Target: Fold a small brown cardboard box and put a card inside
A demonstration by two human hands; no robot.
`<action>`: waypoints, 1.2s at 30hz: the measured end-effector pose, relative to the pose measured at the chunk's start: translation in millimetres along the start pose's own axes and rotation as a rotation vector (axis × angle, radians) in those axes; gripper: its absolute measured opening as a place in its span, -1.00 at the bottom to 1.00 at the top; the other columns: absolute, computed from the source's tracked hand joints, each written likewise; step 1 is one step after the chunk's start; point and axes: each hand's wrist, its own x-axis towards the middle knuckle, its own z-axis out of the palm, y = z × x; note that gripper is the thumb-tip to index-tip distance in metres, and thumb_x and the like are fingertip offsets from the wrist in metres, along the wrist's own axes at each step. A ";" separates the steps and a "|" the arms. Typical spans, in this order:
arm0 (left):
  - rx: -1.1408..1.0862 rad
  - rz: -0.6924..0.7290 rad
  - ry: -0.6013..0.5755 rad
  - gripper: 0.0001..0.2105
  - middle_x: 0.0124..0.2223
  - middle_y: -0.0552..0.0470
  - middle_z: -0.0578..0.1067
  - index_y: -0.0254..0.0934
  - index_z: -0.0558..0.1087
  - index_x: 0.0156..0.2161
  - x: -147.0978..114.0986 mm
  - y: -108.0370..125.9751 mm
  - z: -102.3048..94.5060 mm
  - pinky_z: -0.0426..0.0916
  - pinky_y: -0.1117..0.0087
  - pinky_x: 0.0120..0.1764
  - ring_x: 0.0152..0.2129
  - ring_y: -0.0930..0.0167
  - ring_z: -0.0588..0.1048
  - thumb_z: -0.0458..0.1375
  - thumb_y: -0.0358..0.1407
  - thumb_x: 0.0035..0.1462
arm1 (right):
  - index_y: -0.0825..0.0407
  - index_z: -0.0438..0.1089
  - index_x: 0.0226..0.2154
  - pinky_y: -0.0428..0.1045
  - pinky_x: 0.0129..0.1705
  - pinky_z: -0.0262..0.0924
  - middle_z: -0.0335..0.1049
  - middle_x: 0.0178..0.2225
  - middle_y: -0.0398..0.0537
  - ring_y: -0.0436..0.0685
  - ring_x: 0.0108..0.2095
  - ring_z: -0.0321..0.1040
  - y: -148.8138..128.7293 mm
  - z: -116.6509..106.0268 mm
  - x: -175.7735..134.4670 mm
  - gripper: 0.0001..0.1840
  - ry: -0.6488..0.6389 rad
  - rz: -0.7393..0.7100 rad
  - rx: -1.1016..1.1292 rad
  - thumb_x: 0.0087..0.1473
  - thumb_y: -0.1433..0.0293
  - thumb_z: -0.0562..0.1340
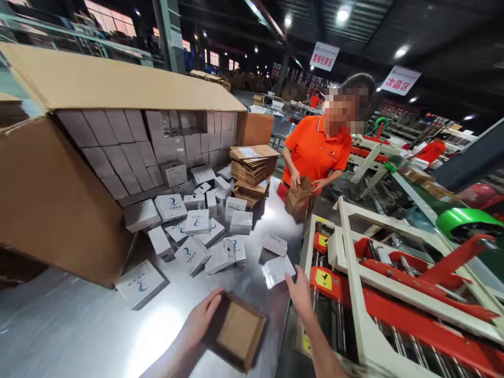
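**Left hand on open carton, right hand reaching toward flat white box**

Big tipped brown corrugated shipping carton (59, 199) lies on its side at left of the shiny steel tabletop (79, 331), stacked grey-white boxes inside, more spilled out in front of it. At right, a red-and-cream roller taping machine (394, 283) sits against the tabletop edge. Across the tabletop, a person in an orange polo shirt (315, 149) holds a small brown carton; beside them a stack of flat brown cardboard blanks (252, 170).

Small open brown cardboard carton (238, 333) sits at the near tabletop edge, between the 2 hands, open face up toward the camera. Left hand (200, 317) is the nearer one: its grip rests on the carton's left wall, fingers curled over the rim, thumb side hidden, so a closed grasp cannot be confirmed.

Right hand (301, 294) holds nothing, fingers extended and loosely together, palm down. Flat white printed box (277, 270) lies just ahead and slightly left of its fingertips, near touching, long axis running roughly left-right. Another small white box (274, 245) sits just beyond.
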 end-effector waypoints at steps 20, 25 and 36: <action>-0.184 0.007 -0.012 -0.40 0.30 -0.12 0.43 -0.32 0.48 0.22 -1.3 -3.0 4.5 0.14 0.08 0.39 0.28 0.13 0.35 -0.08 0.02 0.31 | 0.41 0.00 0.42 0.22 0.51 -0.27 -0.26 0.48 0.42 0.48 0.50 -0.33 65.2 22.5 -69.9 0.12 -0.326 0.004 -0.395 0.03 0.07 0.31; -0.168 0.029 -0.024 -0.39 0.29 -0.14 0.44 -0.37 0.45 0.24 -0.6 0.3 2.5 0.15 0.08 0.37 0.24 0.14 0.38 -0.08 -0.01 0.30 | 0.28 0.07 0.44 0.23 0.48 -0.10 0.01 0.43 0.25 0.45 0.45 -0.07 83.9 6.0 -88.5 0.14 -0.500 -0.262 -0.419 -0.11 0.08 0.26; -0.205 0.058 -0.006 -0.46 0.24 -0.12 0.49 -0.31 0.52 0.17 6.3 -3.4 5.7 0.20 0.12 0.34 0.22 0.12 0.41 -0.04 -0.06 0.28 | 0.37 0.25 0.31 0.41 0.23 0.20 0.35 0.15 0.51 0.65 0.15 0.32 73.8 -8.2 -124.8 0.09 -0.072 -0.155 -0.378 -0.12 -0.04 0.20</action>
